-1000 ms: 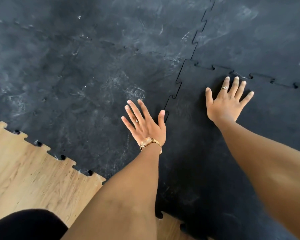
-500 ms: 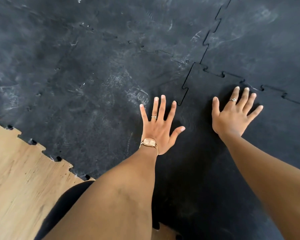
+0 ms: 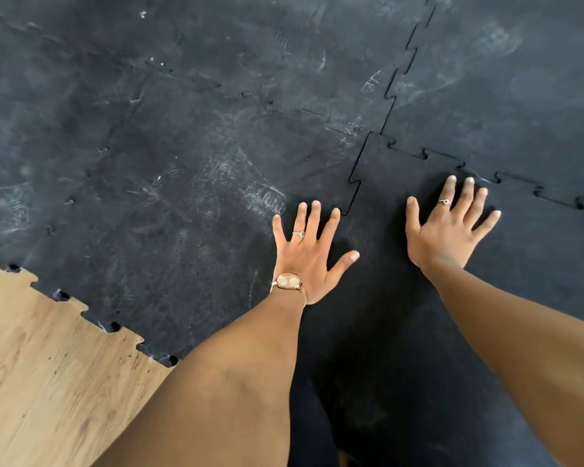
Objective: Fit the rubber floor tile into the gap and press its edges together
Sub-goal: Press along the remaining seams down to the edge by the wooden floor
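Note:
A black rubber floor tile (image 3: 395, 318) with jigsaw edges lies in the lower right, set among other black tiles. Its left seam (image 3: 353, 183) and far seam (image 3: 520, 187) show as dark toothed lines. My left hand (image 3: 309, 254) lies flat with fingers spread across the left seam, a watch on its wrist. My right hand (image 3: 447, 227) presses flat on the tile near its far edge, fingers spread, holding nothing.
Scuffed black tiles (image 3: 182, 163) cover the floor to the left and far side. Bare wood floor (image 3: 48, 375) shows at the lower left beyond a toothed tile edge (image 3: 91, 315). Dark clothing (image 3: 314, 423) shows between my forearms.
My left hand moved right from the neighbouring tile onto the left seam and spread flat. My right hand stayed pressed near the far edge. The view shifted slightly.

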`<move>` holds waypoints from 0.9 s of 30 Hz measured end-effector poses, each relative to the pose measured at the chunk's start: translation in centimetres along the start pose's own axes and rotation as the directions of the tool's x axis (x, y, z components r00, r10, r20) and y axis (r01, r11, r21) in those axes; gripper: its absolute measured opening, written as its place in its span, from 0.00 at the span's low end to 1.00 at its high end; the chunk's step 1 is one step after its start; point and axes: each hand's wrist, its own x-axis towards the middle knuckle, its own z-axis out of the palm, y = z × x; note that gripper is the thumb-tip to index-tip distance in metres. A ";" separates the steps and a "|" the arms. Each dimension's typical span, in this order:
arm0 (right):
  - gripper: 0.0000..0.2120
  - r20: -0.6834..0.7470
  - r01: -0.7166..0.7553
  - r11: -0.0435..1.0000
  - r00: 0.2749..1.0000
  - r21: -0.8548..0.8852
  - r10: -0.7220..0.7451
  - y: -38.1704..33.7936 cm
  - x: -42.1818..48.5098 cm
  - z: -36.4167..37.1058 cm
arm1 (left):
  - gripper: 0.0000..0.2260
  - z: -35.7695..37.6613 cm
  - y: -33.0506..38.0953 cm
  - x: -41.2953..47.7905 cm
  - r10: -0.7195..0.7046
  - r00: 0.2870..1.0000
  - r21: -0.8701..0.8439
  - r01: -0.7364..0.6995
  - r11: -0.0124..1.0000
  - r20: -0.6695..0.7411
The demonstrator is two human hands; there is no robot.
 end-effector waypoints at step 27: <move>0.60 0.558 0.078 0.968 0.805 0.239 -0.203 0.6 -19.9 -1.9 | 0.39 0.5 -0.2 0.4 0.049 0.998 0.026 -0.048 0.998 -0.028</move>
